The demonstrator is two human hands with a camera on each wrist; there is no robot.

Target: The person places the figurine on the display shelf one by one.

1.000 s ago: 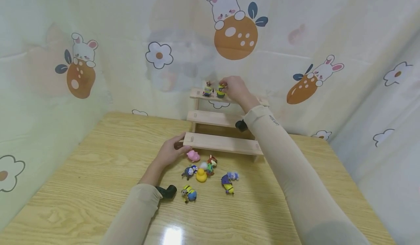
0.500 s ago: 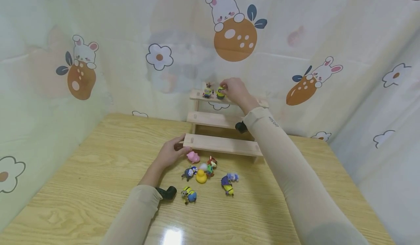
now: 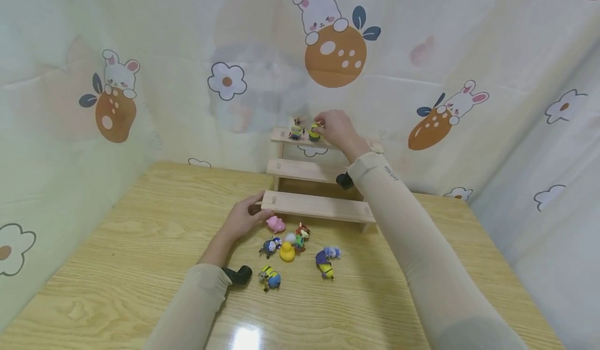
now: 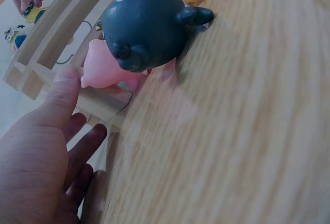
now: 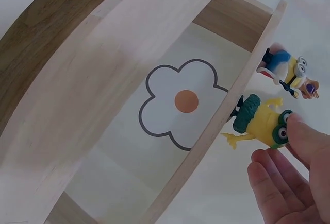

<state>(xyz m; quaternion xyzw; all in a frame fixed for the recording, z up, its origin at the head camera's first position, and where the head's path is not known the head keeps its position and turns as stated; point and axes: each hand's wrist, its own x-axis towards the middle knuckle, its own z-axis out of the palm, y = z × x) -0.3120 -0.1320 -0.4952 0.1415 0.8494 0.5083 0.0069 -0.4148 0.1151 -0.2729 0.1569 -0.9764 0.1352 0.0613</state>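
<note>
On the top step of the three-step wooden shelf [image 3: 319, 205], my right hand [image 3: 338, 129] pinches a yellow minion figure [image 5: 262, 123] with a green skirt. Thumb and fingers are at its goggled head, and its feet are at the step. Beside it stands another minion figure [image 5: 284, 69] in blue and white, wearing a crown. My left hand [image 3: 241, 217] holds the left end of the lowest step, thumb at the front edge and fingers around the side. A pink pig [image 4: 105, 67] lies just beside that thumb, with a dark blue round toy [image 4: 147, 31] near it.
In front of the shelf lie a yellow duck [image 3: 287, 252], a fox figure [image 3: 302, 235] in green, and a blue-and-yellow minion [image 3: 273, 277]. A purple-and-yellow figure [image 3: 324, 265] lies further right. A printed curtain [image 3: 187, 79] hangs close behind the shelf.
</note>
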